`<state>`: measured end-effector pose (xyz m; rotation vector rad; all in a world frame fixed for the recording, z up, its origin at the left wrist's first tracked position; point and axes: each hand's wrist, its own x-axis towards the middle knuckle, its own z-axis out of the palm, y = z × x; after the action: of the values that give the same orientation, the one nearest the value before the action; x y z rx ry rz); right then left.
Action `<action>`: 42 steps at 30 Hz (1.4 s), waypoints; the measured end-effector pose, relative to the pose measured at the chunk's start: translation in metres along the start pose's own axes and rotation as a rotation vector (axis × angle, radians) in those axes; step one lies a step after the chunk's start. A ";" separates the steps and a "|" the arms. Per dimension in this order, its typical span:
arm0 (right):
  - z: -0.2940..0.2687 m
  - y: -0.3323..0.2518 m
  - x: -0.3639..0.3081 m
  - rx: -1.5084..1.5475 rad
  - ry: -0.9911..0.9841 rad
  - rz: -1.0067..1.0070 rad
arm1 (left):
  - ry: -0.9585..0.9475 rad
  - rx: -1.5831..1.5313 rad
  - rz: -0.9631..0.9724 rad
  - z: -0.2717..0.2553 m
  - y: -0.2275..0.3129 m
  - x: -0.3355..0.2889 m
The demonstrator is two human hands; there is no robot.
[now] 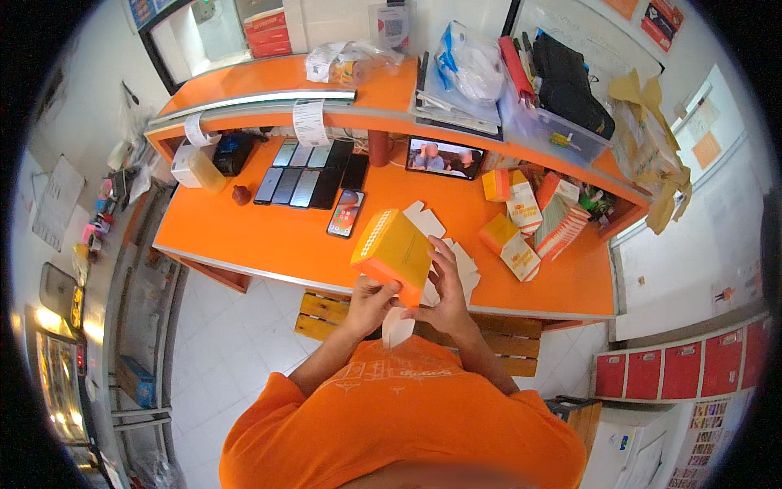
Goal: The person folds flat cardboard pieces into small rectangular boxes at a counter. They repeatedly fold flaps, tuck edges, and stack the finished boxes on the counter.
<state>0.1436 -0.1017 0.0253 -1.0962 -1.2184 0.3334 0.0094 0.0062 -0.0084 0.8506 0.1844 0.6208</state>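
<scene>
In front of my chest, both hands hold a yellow and orange paper carton (397, 251), tilted above the front edge of the orange desk (269, 236). My left hand (372, 308) grips its lower left corner, thumb pressed on the orange face. On the other side, the fingers of my right hand (446, 292) bend around the carton's edge. A white flap (398, 328) hangs down below the carton, between my wrists. Flat white card pieces (466, 265) lie on the desk behind my right hand.
Several phones (303, 186) lie in rows at the back, with a single lit phone (345, 213) nearer. A tablet (445, 158) stands playing video. Folded orange and white cartons (511, 246) crowd the right side. A wooden slatted bench (509, 345) sits below the desk edge.
</scene>
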 end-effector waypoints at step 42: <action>0.004 -0.004 -0.015 -0.165 0.238 0.233 | 0.028 0.451 0.022 0.001 -0.007 0.008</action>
<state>0.1330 -0.1126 0.0199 -1.3841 -0.9214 0.2734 0.0195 0.0072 -0.0127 1.2798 0.3491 0.6220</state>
